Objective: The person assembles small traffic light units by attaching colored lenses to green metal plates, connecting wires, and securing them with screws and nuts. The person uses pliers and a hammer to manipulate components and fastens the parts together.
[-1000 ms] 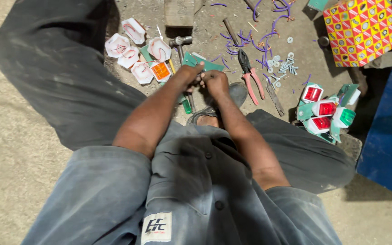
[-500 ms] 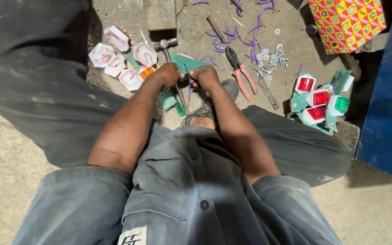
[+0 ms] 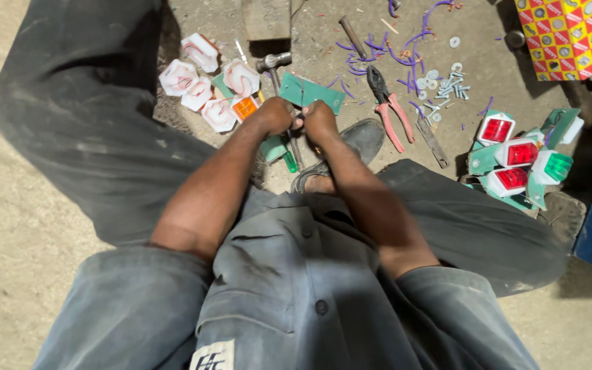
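Head view: the person sits on the dusty floor [image 3: 29, 205] with knees spread, and both hands meet low over the gap between the legs. The left hand [image 3: 273, 115] and the right hand [image 3: 320, 120] touch each other, knuckles up, fingers curled in tight around something small held between them. What that small thing is cannot be made out; the fists cover it. Directly beneath the hands a thin dark tool with a green handle [image 3: 289, 159] runs along the floor, its long axis pointing away from the body toward the hammer [image 3: 273, 64], with the green end nearest the person. Whether either hand grips this tool or only hovers over it cannot be told. Both hands are equally near it, the left a touch closer to its shaft.

A green plate [image 3: 313, 91] lies just beyond the hands, partly hidden by them. A sandal [image 3: 351, 147] sits just right of the right hand, under the forearm. Left of the hands is a cluster of white lamp housings [image 3: 203, 85], one with an orange lens. Pink-handled pliers [image 3: 390, 109] lie near to the right, with loose bolts and washers [image 3: 447, 82] and purple wire scraps [image 3: 416, 41] beyond. Well apart on the right is a pile of red and green lamps [image 3: 519, 157]. A chequered box [image 3: 570, 34] is cut off at the top corner.
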`<state>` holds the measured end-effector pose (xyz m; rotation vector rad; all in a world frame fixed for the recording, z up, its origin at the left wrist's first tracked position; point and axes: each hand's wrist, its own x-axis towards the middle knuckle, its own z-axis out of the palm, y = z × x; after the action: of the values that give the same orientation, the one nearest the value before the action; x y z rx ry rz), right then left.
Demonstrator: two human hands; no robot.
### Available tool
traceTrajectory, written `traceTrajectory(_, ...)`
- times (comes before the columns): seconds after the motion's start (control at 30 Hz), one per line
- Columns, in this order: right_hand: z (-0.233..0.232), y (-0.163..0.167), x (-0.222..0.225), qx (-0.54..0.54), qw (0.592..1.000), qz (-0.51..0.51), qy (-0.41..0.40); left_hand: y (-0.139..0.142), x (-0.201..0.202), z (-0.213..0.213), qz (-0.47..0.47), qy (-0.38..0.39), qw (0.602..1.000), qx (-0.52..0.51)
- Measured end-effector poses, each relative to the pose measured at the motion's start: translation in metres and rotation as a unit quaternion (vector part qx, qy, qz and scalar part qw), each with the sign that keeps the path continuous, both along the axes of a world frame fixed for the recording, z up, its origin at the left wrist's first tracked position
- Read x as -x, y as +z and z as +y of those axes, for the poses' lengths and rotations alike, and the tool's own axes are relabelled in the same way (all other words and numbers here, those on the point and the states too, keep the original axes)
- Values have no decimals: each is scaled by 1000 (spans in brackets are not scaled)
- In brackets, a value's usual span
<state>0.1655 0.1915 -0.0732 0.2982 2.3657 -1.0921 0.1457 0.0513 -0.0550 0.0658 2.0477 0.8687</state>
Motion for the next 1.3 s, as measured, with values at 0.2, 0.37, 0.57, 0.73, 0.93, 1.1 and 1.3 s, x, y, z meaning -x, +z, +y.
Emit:
traceTrajectory(0.2, 1, 0, 0, 80, 993, -31, -82, 3, -4, -7, -18, 9, 999, 25)
traceTrajectory(0.37, 6, 4, 8, 273, 918, -228, -176, 7, 0, -16, -84, 59, 994, 33)
traceTrajectory(0.57, 21, 3, 10, 326, 868, -279, -250, 0, 5, -13, -143, 129, 981, 0)
traceTrajectory(0.73, 31, -1, 9, 339, 876, -260, -221, -3, 4, -8, -200, 213, 944, -150)
traceTrajectory(0.93, 38, -6, 7, 395, 827, -315, -247, -4, 4, -2, -235, 213, 933, -172)
traceTrajectory(1.1, 27, -12, 6, 295, 896, -226, -242, -5, 5, 4, -227, 153, 951, -141)
traceTrajectory(1.3, 19, -22, 2, 257, 935, -127, -208, 0, 9, 7, -234, 132, 956, -118)
